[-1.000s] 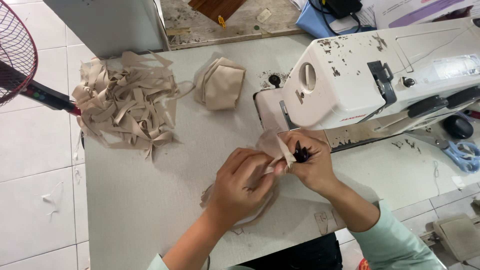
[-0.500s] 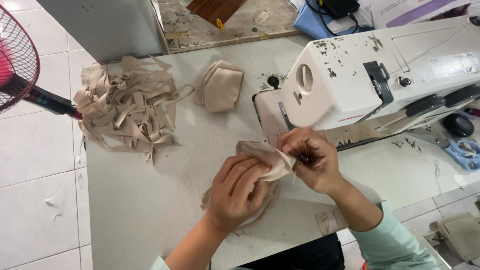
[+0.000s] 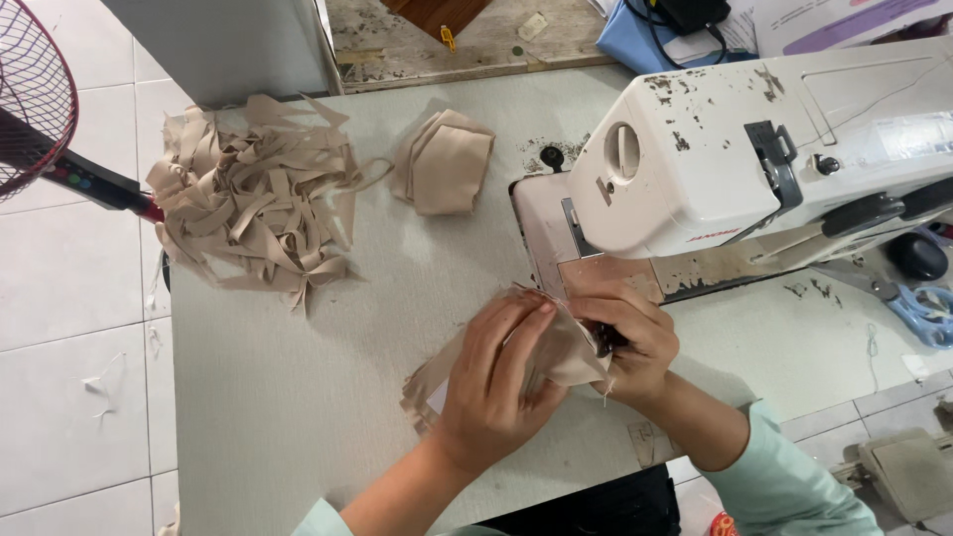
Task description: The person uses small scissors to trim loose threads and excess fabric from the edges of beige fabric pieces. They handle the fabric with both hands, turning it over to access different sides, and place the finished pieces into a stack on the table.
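Both hands have slid nearer since a moment ago. The left hand (image 3: 496, 382) presses flat on the beige cloth (image 3: 561, 347), fingers loosely curled over it, while the right hand (image 3: 630, 337) pinches its right edge, near the sewing machine (image 3: 754, 149).

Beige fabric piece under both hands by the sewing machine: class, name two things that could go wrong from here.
1. The right hand grips a small dark tool right against the fabric piece and close to the left hand; a slip might nick fingers or cloth.
2. The hands work close to the sewing machine; the loose fabric edge could perhaps catch under its head.
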